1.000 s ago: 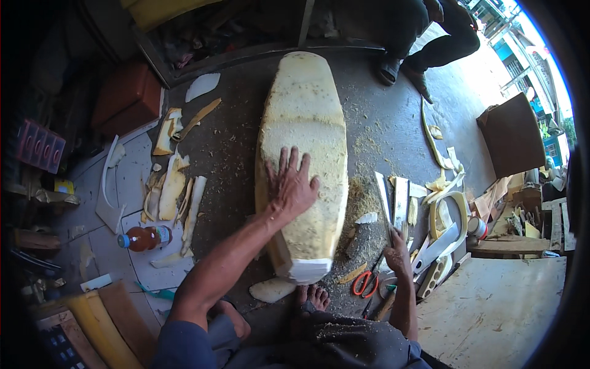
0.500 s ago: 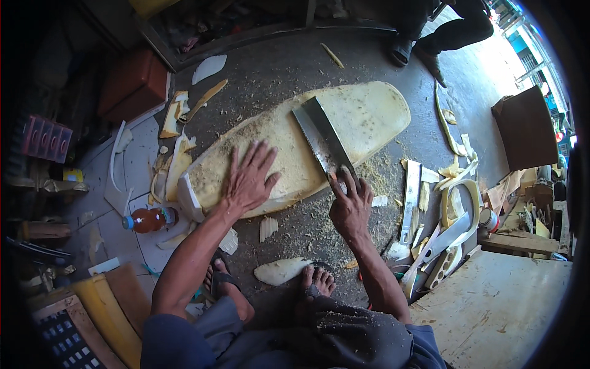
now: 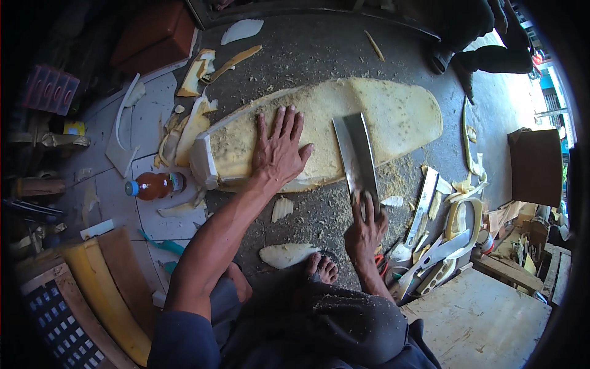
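A long yellowish foam pad (image 3: 319, 126), shaped like a motorcycle seat, lies on the floor in front of me, its surface rough and dusted with crumbs. My left hand (image 3: 279, 150) rests flat on its left part, fingers stretched. In my right hand (image 3: 365, 227) is the near end of a wide steel blade (image 3: 356, 150); any handle is hidden by the fingers. The blade's far part lies across the pad's middle, and its near end sticks out past the near edge. Foam crumbs (image 3: 393, 178) are scattered beside it.
Foam offcuts (image 3: 196, 129) lie left of the pad, near a bottle of reddish liquid (image 3: 153, 186). At right are a metal straightedge (image 3: 423, 206), a white-handled saw (image 3: 439, 252) and a wooden board (image 3: 485, 313). Another person's legs (image 3: 485, 61) are at the far right. My foot (image 3: 322, 267) is close below.
My right hand has drawn the blade back toward me, turning it more upright in the picture. My left hand remains flat on the pad. The whole view has shifted.
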`<action>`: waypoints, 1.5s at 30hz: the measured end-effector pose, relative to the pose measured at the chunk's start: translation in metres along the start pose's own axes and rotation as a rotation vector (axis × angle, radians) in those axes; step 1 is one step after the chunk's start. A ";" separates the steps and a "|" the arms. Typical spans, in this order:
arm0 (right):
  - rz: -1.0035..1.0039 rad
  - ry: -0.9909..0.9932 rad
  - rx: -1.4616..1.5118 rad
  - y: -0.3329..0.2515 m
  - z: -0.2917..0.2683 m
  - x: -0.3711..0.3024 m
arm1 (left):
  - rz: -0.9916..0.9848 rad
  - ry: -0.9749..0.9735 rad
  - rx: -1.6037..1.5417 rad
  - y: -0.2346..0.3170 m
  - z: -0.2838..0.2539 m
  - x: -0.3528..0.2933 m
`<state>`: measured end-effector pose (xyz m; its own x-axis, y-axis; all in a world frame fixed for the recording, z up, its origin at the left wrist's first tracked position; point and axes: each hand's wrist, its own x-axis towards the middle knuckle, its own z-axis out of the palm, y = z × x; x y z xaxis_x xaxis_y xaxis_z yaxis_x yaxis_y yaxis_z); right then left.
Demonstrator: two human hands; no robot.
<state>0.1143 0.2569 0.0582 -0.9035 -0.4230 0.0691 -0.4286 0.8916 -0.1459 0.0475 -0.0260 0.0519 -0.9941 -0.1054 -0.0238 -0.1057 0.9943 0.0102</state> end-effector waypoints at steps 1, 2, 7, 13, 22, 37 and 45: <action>0.006 -0.022 0.002 0.014 0.003 -0.043 | 0.008 0.009 -0.007 0.006 0.000 0.002; 0.006 0.019 -0.015 0.032 0.011 -0.058 | 0.027 0.019 -0.022 0.017 0.000 0.012; 0.053 0.073 -0.063 -0.005 0.016 0.066 | 0.018 0.045 0.010 0.005 0.006 0.003; 0.017 -0.012 -0.038 0.020 0.008 -0.065 | 0.023 -0.051 0.022 0.009 -0.005 0.004; -0.032 0.029 -0.029 -0.006 0.022 0.028 | -0.023 -0.004 -0.016 -0.010 0.009 -0.008; 0.024 0.009 0.035 0.004 0.021 -0.032 | 0.004 -0.035 0.043 0.004 -0.004 0.009; -0.028 -0.036 0.003 -0.019 -0.014 -0.008 | 0.007 -0.046 -0.007 0.006 -0.003 -0.001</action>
<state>0.1300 0.2455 0.0739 -0.8906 -0.4532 0.0379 -0.4535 0.8790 -0.1472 0.0481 -0.0197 0.0552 -0.9928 -0.0973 -0.0692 -0.0988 0.9949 0.0180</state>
